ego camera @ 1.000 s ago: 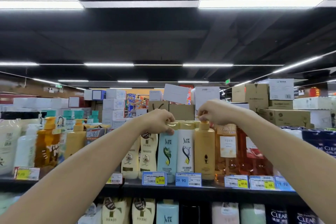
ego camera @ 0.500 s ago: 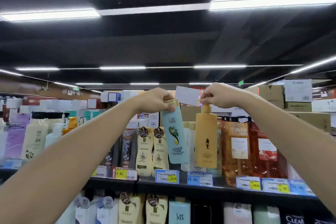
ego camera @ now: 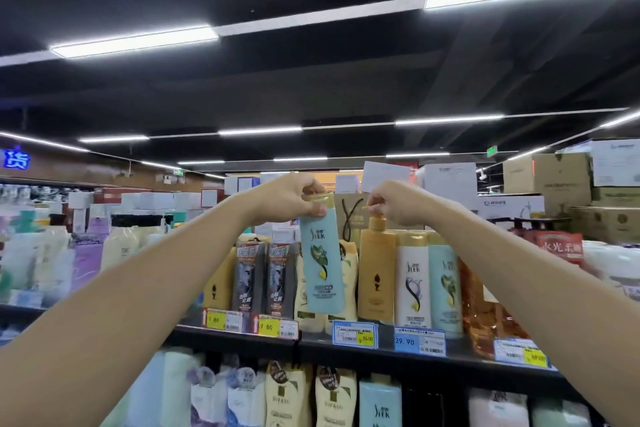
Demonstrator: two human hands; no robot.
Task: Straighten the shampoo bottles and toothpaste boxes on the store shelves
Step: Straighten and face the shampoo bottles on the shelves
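Head: right hand (ego camera: 398,201) covers yellow bottle (ego camera: 375,274) pump (partly).

A teal bottle (ego camera: 322,267) with gold cap and green leaf print; amber-yellow pump bottle (ego camera: 375,282); white bottle (ego camera: 412,288) with dark swirl.

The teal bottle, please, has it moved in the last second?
Yes, up. The left hand has lifted the teal bottle off the shelf, clear above the 55.00 price tag.

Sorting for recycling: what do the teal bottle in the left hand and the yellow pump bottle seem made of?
Teal bottle: probably opaque plastic, satin sheen, printed label; its cap looks glossy gold. Yellow pump bottle: likely matte opaque plastic, evenly coloured.
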